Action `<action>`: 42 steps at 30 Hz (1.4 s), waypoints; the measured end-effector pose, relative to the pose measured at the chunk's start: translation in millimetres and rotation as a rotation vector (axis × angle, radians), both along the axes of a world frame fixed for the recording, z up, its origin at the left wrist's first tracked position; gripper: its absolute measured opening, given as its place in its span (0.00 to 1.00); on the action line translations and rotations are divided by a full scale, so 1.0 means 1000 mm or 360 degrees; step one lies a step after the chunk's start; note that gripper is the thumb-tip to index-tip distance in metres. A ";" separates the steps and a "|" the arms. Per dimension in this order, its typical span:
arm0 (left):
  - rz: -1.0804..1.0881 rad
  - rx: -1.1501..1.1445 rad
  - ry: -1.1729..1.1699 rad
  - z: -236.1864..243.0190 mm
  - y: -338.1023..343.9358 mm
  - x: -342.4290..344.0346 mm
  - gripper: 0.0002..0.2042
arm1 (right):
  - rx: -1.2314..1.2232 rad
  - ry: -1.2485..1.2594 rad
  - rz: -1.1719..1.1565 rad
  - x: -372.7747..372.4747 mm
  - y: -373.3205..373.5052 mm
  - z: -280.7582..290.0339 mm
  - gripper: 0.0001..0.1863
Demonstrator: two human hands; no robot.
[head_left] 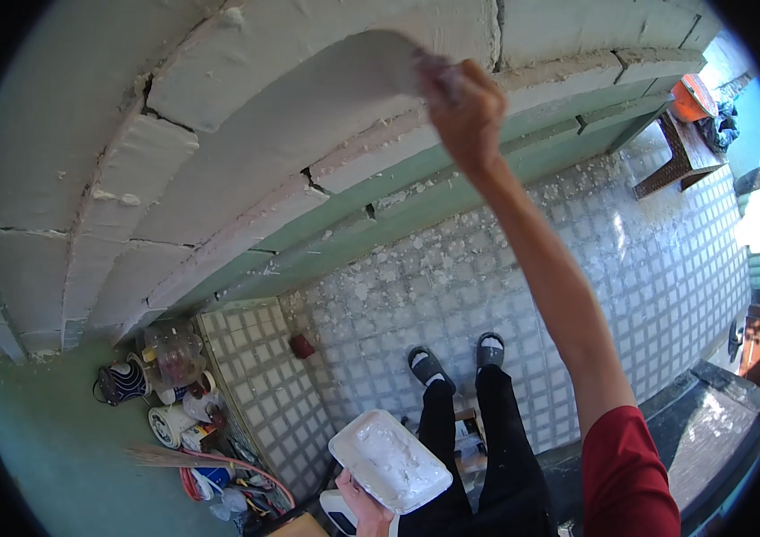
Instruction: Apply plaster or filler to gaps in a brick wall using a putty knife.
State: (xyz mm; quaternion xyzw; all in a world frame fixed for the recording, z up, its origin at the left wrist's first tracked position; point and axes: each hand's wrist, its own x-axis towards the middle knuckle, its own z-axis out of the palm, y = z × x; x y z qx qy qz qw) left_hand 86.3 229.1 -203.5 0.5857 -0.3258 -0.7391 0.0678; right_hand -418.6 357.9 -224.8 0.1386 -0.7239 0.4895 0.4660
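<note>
My left hand [364, 503] is closed on the near left edge of a shallow white tray [344, 441], held low in front of my legs. Thick white paste [390, 456] lies in it, spread unevenly. Up at the wall of pale blocks [308, 98], my right hand [474, 106] is raised with the arm stretched out and the fingers closed. A small, whitish-purple blurred thing shows at the fingers; its kind cannot be made out. The hand is by the ledge of a long block row, where dark gaps and rough white joints run between the blocks.
White bits litter the tiled floor [577, 295] below the wall. Buckets [169, 425], bottles and a broom [161, 456] crowd the left corner beside a tiled step [259, 358]. A brown stool [688, 152] with an orange bucket [693, 98] stands far right. A dark countertop [711, 421] lies near right.
</note>
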 end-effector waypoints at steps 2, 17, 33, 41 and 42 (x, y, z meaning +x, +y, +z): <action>-0.0002 0.0005 -0.0004 -0.005 -0.003 0.004 0.29 | -0.0053 0.0072 -0.0262 -0.010 0.036 -0.006 0.04; 0.0017 -0.0051 0.0028 -0.008 -0.009 -0.004 0.28 | -0.0160 0.0180 -0.0156 -0.024 0.030 0.009 0.03; -0.0002 -0.0017 0.0027 -0.004 0.002 -0.013 0.27 | -0.0030 0.0166 0.0063 -0.012 -0.005 0.013 0.03; 0.0005 0.0038 0.0037 -0.009 -0.003 -0.005 0.28 | -0.0050 0.0110 -0.0135 0.002 0.057 -0.004 0.02; 0.0014 0.0023 0.0061 -0.007 -0.004 -0.004 0.28 | -0.0030 0.0102 0.0079 0.011 0.032 -0.009 0.02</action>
